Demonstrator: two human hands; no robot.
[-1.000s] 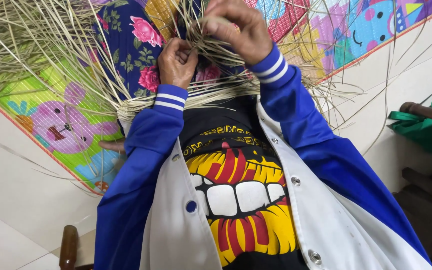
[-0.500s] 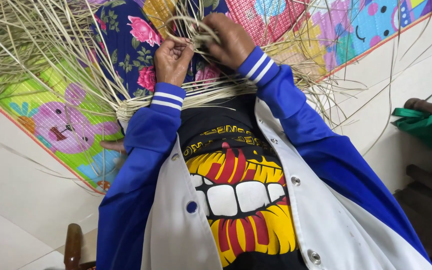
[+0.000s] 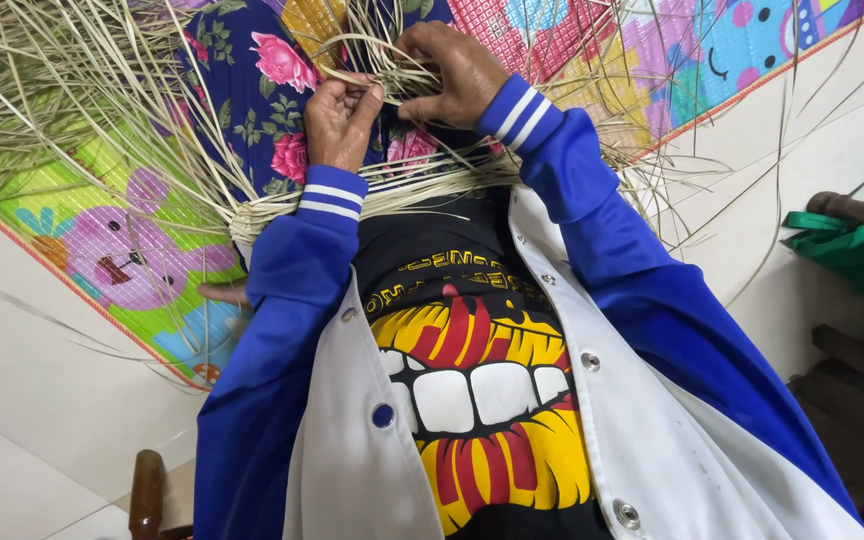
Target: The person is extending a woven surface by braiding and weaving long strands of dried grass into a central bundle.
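Note:
My left hand (image 3: 337, 122) and my right hand (image 3: 449, 72) meet over my lap, both pinching thin pale straw strands (image 3: 392, 80). The strands fan out from a woven straw band (image 3: 422, 185) that lies across my waist, just under my blue cuffs. Many loose strands (image 3: 72, 90) spread up and to the left. Under the hands lies a dark blue cloth with pink flowers (image 3: 252, 90). My blue and white jacket fills the lower view.
A colourful cartoon-print mat (image 3: 112, 240) covers the pale tiled floor (image 3: 42, 370). A green bag (image 3: 852, 250) sits at the right edge beside dark wooden pieces (image 3: 852, 390). A brown wooden handle (image 3: 144, 495) stands at the bottom left.
My right hand has come down from high over the strands to the left hand's level. Both hands now pinch the strands close together. The view shifted slightly.

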